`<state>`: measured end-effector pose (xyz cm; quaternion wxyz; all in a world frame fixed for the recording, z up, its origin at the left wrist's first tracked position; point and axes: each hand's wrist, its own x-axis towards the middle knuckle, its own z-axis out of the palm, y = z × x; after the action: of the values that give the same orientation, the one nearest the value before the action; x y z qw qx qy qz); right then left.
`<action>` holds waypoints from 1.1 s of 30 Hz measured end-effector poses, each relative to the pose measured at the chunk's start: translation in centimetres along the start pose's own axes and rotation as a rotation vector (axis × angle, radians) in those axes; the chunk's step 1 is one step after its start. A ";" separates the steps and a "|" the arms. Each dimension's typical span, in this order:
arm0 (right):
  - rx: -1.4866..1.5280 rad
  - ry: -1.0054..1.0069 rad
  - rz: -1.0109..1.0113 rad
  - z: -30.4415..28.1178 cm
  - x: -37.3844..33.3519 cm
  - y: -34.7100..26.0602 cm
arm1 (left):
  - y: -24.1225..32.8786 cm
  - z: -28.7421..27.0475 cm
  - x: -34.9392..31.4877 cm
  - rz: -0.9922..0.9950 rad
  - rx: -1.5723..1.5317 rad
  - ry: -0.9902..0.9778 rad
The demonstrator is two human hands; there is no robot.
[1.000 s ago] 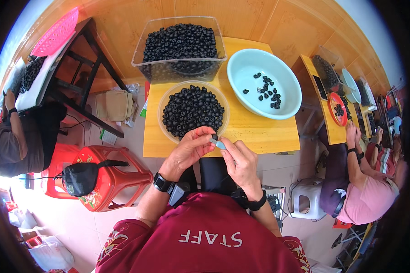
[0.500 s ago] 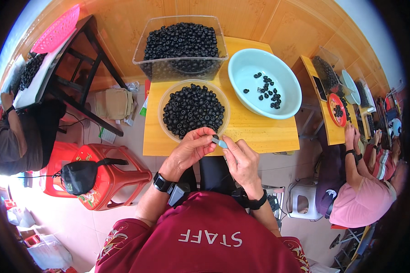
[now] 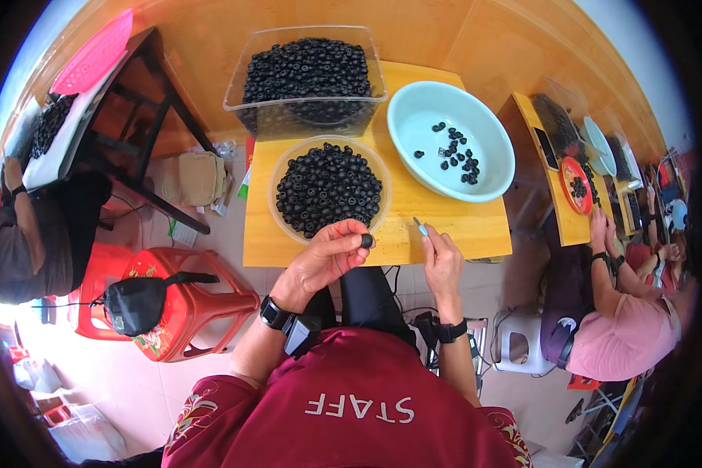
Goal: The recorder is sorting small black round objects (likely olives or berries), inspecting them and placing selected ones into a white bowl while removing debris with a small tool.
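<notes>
Between the thumb and fingers of my left hand (image 3: 329,253) is a small round black part (image 3: 366,241), held just off the table's front edge. My right hand (image 3: 444,264) pinches a small blue-handled tool (image 3: 422,228) whose thin tip points up and left; its exact kind is too small to make out. The two hands are apart. Beyond my left hand stands a round clear tub (image 3: 274,204) heaped with black ring-shaped parts (image 3: 331,187). A pale blue basin (image 3: 491,160) at the right holds a scattering of black pieces (image 3: 462,160).
Behind the round tub, a rectangular clear bin (image 3: 312,121) is full of black parts. All stand on a yellow wooden table (image 3: 476,234). Red stools (image 3: 203,312) are to the left. Co-workers sit at both sides, one in a pink shirt (image 3: 624,335) at the right.
My right hand has drawn away to the right with the blue-handled tool, off the black part. My left hand keeps the part, which now shows its rounded side.
</notes>
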<state>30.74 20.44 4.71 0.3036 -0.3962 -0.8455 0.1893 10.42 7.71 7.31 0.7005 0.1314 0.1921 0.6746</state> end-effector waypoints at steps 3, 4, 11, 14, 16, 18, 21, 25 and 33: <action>-0.084 -0.003 0.057 0.0 0.0 0.8 | 0.0 -0.4 1.5 0.011 0.044 0.060; -0.086 0.003 0.058 0.4 -0.1 1.3 | 0.0 -0.6 2.4 0.020 0.090 0.092; -0.211 0.020 0.072 1.5 -0.3 1.9 | 0.8 2.6 12.2 0.154 0.298 0.221; -0.185 0.041 0.051 1.7 -0.8 2.2 | 0.5 4.0 15.1 0.147 0.389 0.210; -0.171 0.047 0.053 1.8 -0.8 2.4 | 0.1 5.0 14.3 0.132 0.437 0.213; -0.167 0.051 0.065 1.8 -0.9 2.4 | -0.4 4.7 13.1 0.110 0.489 0.220; -0.186 0.030 0.085 1.6 -0.7 2.3 | 0.1 2.3 9.6 0.114 0.726 0.221; -0.192 0.040 0.082 1.7 -0.6 2.5 | 2.6 -0.6 5.0 0.268 0.981 0.453; -0.235 0.057 0.054 1.6 -0.5 2.2 | 5.0 -4.5 0.4 0.401 1.576 0.715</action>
<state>31.12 21.25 2.13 0.2740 -0.4569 -0.8419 0.0858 3.94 8.05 5.50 0.1732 0.3881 0.7815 0.4568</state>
